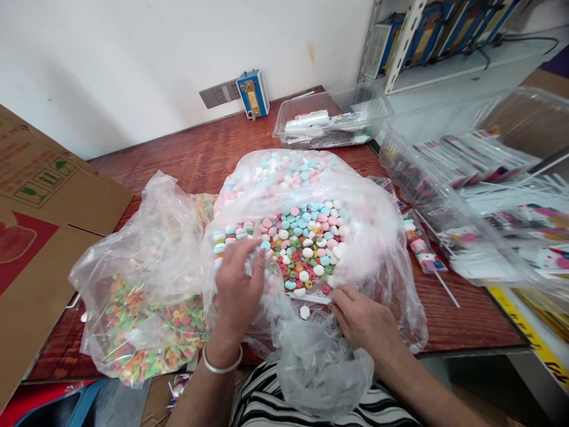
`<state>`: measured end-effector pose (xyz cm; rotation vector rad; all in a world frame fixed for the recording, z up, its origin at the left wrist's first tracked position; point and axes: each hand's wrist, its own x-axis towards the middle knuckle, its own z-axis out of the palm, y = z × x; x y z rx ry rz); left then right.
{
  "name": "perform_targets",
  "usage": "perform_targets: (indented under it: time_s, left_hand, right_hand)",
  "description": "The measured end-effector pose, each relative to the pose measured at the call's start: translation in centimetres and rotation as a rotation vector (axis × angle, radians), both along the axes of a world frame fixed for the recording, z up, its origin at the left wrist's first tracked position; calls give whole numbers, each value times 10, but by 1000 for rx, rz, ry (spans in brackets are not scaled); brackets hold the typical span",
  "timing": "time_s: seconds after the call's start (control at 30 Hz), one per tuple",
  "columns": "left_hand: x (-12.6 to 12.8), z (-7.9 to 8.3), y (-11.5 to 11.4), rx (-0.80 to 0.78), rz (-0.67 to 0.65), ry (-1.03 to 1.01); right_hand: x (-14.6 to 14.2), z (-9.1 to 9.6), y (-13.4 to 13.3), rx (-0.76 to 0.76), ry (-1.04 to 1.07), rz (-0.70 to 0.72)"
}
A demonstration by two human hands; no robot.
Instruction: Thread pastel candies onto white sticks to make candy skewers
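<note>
My left hand point(240, 284), with a pale bangle at the wrist, is curled over the left side of an open clear plastic bag point(391, 296). Pale blue candy shows between its thumb and fingers, partly hidden. Pastel pink, blue and white candies point(306, 219) lie in the bag, mixed with small coloured rings point(297, 255). At the bag's near edge, the fingers of my right hand point(364, 320) close on the end of a white stick point(310, 298). One white candy point(304, 312) sits just below the stick. A crumpled clear bag point(324, 362) hangs over my lap.
Another clear bag of coloured rings point(146, 326) lies to the left, beside a cardboard box point(57, 196). A wrapped candy stick point(424, 252) rests at right. Clear bins point(444, 207) and a plastic tray point(329, 139) hold packaging. A blue device point(253, 95) stands by the wall.
</note>
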<state>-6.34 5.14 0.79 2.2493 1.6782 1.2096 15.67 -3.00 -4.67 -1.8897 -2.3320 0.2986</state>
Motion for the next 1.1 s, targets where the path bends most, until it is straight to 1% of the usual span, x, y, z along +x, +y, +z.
perform_targets:
  time_s: [0.03,0.07,0.1,0.17,0.23,0.27,0.33,0.4,0.47,0.57,0.63,0.73,0.83,0.9,0.97,1.03,1.1]
  left_hand:
    - [8,1,-9,-99,-114,-30]
    - [15,0,-16,-190,-199,-34]
    - [20,-3,-21,-261,-241,-23]
    - [26,-12,-25,-332,-254,-2]
    - [28,-21,-24,-390,-267,16]
    - [27,-25,-23,-433,-303,39]
    - [26,-32,-21,-528,-419,112]
    - [24,-36,-21,-586,-499,163]
    - [22,-38,-21,-611,-492,128]
    - [18,-36,-19,-663,-391,-75]
    - [17,-35,-16,-747,-308,-279]
    - [16,-36,-9,-857,-208,-609]
    - [20,-40,0,-857,-153,-813]
    - [24,-42,9,-817,-119,-863]
    - [30,-42,19,-752,-85,-857]
    - [38,-41,28,-670,-72,-783]
    - [47,-40,36,-620,-104,-716]
  right_hand:
    - [2,0,-2,49,14,-7]
    - [4,0,-3,88,33,-7]
    - [4,0,-4,109,52,2]
    - [1,-3,-2,108,62,47]
    - [-5,-6,1,83,27,107]
    - [-7,-8,2,76,4,130]
    - [-8,-10,5,79,-22,166]
    - [-4,-10,4,99,-24,194]
    - [3,-8,1,134,-32,193]
    - [16,0,-7,149,11,105]
    - [23,7,-10,88,156,11]
    - [28,18,-11,-76,488,-126]
    - [25,24,-7,-171,771,-223]
    - [22,24,-5,-233,926,-286]
    - [19,20,-4,-348,1097,-375]
    - [17,17,-3,-495,1290,-473]
    - [16,14,-3,-612,1464,-532]
